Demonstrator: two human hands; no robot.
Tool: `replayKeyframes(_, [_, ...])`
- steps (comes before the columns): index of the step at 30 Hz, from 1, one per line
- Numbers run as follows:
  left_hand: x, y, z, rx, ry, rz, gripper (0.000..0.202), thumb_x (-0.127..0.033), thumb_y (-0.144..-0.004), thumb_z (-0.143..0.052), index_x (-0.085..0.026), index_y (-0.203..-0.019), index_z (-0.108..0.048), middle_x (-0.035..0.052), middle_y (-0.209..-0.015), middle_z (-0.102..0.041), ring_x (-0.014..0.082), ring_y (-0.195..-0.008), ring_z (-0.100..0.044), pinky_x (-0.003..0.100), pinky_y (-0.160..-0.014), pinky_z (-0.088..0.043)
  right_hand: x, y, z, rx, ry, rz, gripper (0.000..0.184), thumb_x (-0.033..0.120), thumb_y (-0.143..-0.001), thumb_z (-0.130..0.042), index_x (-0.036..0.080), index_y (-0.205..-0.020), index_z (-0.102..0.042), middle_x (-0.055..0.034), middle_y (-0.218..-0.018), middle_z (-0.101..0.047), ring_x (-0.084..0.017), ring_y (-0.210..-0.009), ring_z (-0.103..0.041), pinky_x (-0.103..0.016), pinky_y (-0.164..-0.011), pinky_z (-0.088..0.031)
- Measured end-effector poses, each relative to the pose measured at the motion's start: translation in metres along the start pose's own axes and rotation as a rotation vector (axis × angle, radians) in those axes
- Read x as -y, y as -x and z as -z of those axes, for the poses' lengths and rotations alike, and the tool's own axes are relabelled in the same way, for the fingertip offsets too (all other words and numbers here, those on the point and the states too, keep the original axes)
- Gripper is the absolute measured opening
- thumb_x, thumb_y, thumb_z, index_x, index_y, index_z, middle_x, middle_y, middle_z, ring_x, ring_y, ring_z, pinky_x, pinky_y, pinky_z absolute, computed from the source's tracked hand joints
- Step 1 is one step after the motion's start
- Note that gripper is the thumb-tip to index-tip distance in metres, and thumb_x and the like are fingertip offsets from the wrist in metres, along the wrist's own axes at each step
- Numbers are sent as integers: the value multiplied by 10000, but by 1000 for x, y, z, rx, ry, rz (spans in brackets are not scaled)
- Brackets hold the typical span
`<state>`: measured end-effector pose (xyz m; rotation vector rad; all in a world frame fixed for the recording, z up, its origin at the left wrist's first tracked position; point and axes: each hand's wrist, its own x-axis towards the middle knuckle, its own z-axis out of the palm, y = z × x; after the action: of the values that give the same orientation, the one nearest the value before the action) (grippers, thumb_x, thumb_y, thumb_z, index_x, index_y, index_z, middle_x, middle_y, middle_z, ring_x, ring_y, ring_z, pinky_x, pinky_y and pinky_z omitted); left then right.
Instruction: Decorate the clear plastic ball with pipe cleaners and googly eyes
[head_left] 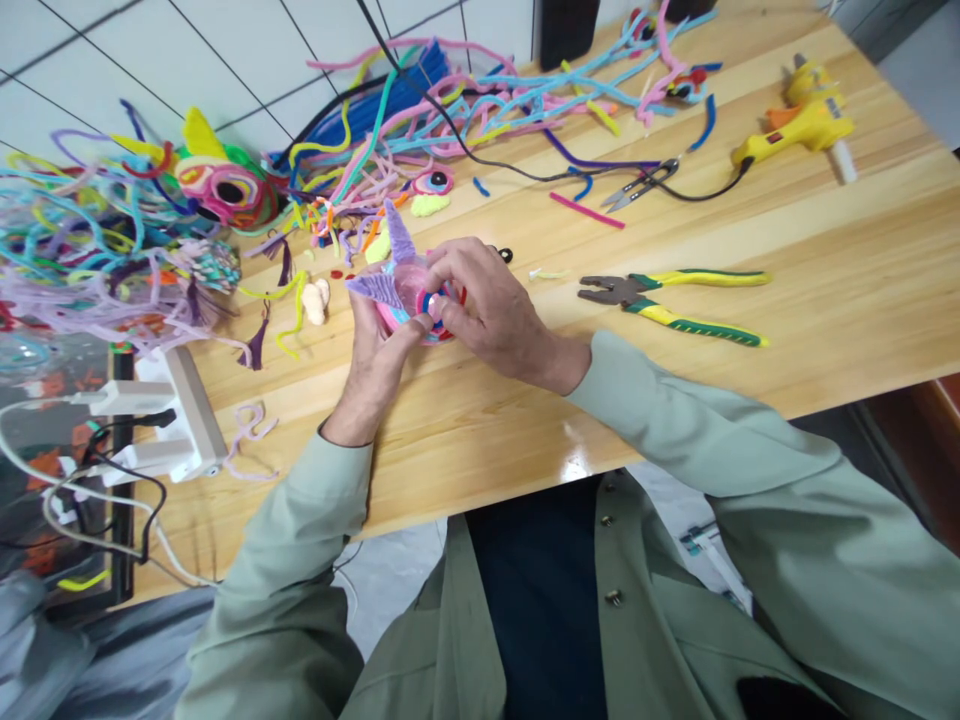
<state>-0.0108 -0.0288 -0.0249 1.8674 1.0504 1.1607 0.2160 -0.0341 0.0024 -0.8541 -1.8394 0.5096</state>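
Between my hands, above the wooden table, is a pink pipe-cleaner figure (409, 284) with two purple pointed ears and bits of blue and red. My left hand (377, 352) is wrapped round its left and lower side, thumb pressed on the front. My right hand (491, 310) is bent over its right side, with thumb and fingers pinched at a small blue and pink part near the middle. The fingers cover much of the figure, so its right side is hidden. A small black ring-like piece (505, 255) lies just past my right knuckles.
Pliers (630, 290) lie to the right, with thread snips (641, 185) and a corded yellow glue gun (802, 125) behind. Pipe cleaners (480, 110) are heaped along the wall. A finished-looking colourful fish head (225, 185) and a power strip (187, 415) are at left.
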Motion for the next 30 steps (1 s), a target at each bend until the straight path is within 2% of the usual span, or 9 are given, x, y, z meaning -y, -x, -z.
replayKeyframes(5, [-1, 1, -5, -36, 42, 29, 797, -776, -971, -841, -378, -1579, -514, 85, -1551, -645, 376, -1504, -650, 675, -1375, -488, 5, -1, -3, -56, 3, -27, 83, 233, -1058, -658, 280, -1075, -592, -64, -1163, -722, -292, -1228, -677, -514, -1140, -537])
replayKeyframes(11, [3, 0, -1, 5, 23, -2, 817, -722, -948, -893, -396, -1584, -497, 76, -1522, -638, 366, -1431, -674, 656, -1327, -534, 3, -1, -7, -53, 9, -58, 167, 157, -1005, -684, 269, -1088, -592, -55, -1198, -693, -289, -1240, -646, -543, -1178, -523])
replayKeyframes(19, [0, -1, -2, -9, 4, -15, 835, -759, -945, -874, -385, -1593, -503, 93, -1545, -634, 405, -1552, -597, 693, -1401, -440, 7, -2, -3, -55, 93, -54, 220, 144, -979, -721, 294, -1092, -605, -76, -1232, -746, -304, -1230, -681, -521, -1135, -579])
replayKeyframes(24, [-1, 0, 1, 6, 9, 22, 810, -764, -955, -863, -396, -1585, -512, 87, -1528, -640, 401, -1510, -627, 686, -1374, -474, 6, -2, -3, -53, 97, -39, 234, 140, -972, -716, 285, -1111, -595, -74, -1238, -746, -301, -1224, -680, -531, -1122, -592])
replayKeyframes(30, [2, 0, -2, -42, 25, 5, 818, -835, -933, -845, -385, -1550, -552, 85, -1491, -649, 386, -1446, -657, 676, -1348, -504, 4, -2, -4, -41, 90, -41, 213, 176, -1001, -727, 287, -1122, -590, -81, -1241, -755, -305, -1240, -684, -519, -1148, -568])
